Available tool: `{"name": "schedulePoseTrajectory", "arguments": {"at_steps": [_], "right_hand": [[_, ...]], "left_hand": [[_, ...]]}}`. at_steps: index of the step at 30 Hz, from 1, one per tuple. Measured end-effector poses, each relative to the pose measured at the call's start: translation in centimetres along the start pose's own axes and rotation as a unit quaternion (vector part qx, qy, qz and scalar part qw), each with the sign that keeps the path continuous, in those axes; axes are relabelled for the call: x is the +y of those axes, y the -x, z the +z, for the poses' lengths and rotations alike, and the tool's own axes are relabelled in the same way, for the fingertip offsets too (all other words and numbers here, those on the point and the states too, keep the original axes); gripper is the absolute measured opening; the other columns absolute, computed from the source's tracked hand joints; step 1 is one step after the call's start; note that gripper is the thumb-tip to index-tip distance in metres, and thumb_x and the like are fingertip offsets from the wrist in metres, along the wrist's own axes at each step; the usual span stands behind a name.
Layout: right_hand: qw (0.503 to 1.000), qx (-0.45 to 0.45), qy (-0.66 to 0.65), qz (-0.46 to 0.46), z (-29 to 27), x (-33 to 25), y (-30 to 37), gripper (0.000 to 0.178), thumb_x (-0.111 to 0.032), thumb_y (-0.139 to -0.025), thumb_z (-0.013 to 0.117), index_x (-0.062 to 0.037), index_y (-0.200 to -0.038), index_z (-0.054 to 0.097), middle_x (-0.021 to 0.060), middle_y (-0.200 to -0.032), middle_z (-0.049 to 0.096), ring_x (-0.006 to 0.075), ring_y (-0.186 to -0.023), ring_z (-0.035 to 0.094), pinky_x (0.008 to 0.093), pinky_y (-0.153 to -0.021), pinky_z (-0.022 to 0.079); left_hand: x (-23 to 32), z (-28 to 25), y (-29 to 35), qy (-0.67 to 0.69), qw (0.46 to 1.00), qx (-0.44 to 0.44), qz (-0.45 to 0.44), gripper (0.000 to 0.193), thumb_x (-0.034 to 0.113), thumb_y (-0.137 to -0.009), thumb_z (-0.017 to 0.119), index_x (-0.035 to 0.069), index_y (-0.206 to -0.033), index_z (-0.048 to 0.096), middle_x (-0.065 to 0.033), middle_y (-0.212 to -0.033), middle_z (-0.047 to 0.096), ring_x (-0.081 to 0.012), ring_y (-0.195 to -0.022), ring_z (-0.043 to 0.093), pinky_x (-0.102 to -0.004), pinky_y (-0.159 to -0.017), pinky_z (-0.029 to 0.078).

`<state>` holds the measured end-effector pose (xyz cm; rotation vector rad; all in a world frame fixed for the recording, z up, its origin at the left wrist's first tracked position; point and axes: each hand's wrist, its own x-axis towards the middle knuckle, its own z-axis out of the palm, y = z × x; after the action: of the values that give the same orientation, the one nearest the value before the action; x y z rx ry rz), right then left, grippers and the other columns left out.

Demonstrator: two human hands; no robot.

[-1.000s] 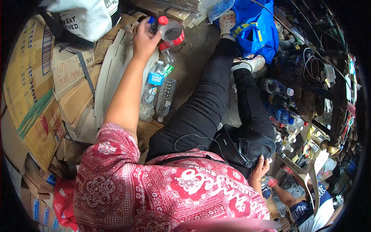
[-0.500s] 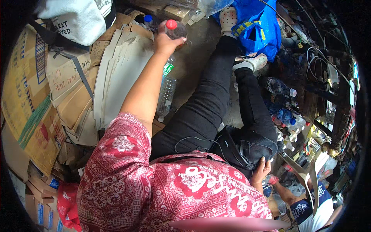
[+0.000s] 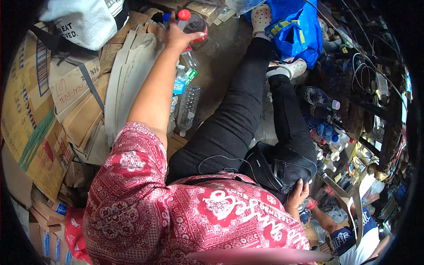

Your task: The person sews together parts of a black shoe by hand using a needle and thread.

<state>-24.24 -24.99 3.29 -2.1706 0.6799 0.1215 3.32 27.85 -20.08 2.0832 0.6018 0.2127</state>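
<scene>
Cluttered floor (image 3: 221,75), packed with scrap on both sides; flattened cardboard (image 3: 73,97) stacked along the left, a white bag (image 3: 84,24) on top at the far left, mixed plastic waste and wires (image 3: 362,73) heaped along the right. Person sits with legs in black trousers (image 3: 232,110) stretched to the far side, light clogs (image 3: 261,20) on the feet, a blue sack (image 3: 296,35) beside them. Left hand (image 3: 178,37) reaches far left to the red-capped bottle (image 3: 197,25), clear with a red label, cap toward the camera; thumb stretched across its near side, other fingers partly hidden behind; cannot tell how firmly they close on it. Blue cap (image 3: 166,17) just left of that hand. Nearer, beside the forearm, lie a blue-labelled bottle (image 3: 178,86), a green-labelled bottle (image 3: 191,76) and a bare clear bottle (image 3: 189,108). Right hand (image 3: 298,194) is on the near edge of the black bag (image 3: 282,168) by the right leg, fingers close together against it; whether they pinch it, cannot tell. Co-worker's dark blue sleeve (image 3: 342,238) at near right.
</scene>
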Motion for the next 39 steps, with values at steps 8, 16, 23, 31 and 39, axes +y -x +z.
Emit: {"name": "schedulePoseTrajectory", "arguments": {"at_steps": [8,16,23,31,39], "right_hand": [[1.0,0.005,0.009,-0.005,-0.2,0.1,0.2,0.032,-0.018,-0.095,0.059,-0.009,-0.07,0.042,-0.0051,-0.071,0.041,0.0064,-0.069,0.034,0.0248,-0.061,0.031],[1.0,0.018,0.003,-0.01,-0.5,0.3,0.8,0.028,-0.019,-0.095,0.059,-0.0083,-0.073,0.046,-0.0044,-0.071,0.045,0.0067,-0.069,0.037,0.0252,-0.062,0.032],[0.999,0.01,0.035,-0.001,-1.2,0.5,0.9,0.025,-0.02,-0.096,0.058,-0.0066,-0.076,0.05,-0.0032,-0.072,0.048,0.008,-0.07,0.039,0.0262,-0.064,0.035],[0.998,0.002,0.06,0.004,-1.8,0.5,0.9,0.025,-0.021,-0.096,0.058,-0.0059,-0.077,0.051,-0.0019,-0.073,0.049,0.0089,-0.071,0.039,0.0268,-0.064,0.035],[0.998,0.003,0.068,0.005,-1.6,0.2,1.1,0.031,-0.022,-0.096,0.058,-0.0058,-0.072,0.046,-0.0017,-0.069,0.044,0.0091,-0.069,0.036,0.028,-0.062,0.033]], "left_hand": [[-5.8,-0.1,5.5,-0.017,0.989,-0.05,-0.139,0.082,0.029,-0.07,0.084,0.006,-0.138,0.046,-0.0176,-0.126,0.059,-0.0298,-0.111,0.059,-0.0376,-0.094,0.047],[-12.1,8.1,7.4,-0.167,0.923,-0.251,-0.24,0.084,0.038,-0.076,0.078,0.015,-0.147,0.039,-0.0202,-0.127,0.057,-0.0248,-0.075,0.067,-0.0361,-0.066,0.056],[-7.5,8.3,14.0,-0.135,0.891,-0.362,-0.237,0.073,0.033,-0.079,0.073,0.018,-0.144,0.044,-0.0176,-0.128,0.058,-0.0297,-0.088,0.067,-0.0401,-0.069,0.055],[-5.2,4.4,14.0,-0.368,0.884,-0.269,-0.102,0.053,0.021,-0.086,0.059,0.025,-0.138,0.05,-0.0071,-0.156,0.03,-0.0309,-0.136,0.037,-0.0541,-0.11,0.028],[-6.7,5.0,10.5,-0.507,0.798,-0.32,-0.067,0.042,0.021,-0.096,0.045,0.025,-0.137,0.051,-0.004,-0.148,0.041,-0.0264,-0.136,0.037,-0.0532,-0.11,0.023]]}}
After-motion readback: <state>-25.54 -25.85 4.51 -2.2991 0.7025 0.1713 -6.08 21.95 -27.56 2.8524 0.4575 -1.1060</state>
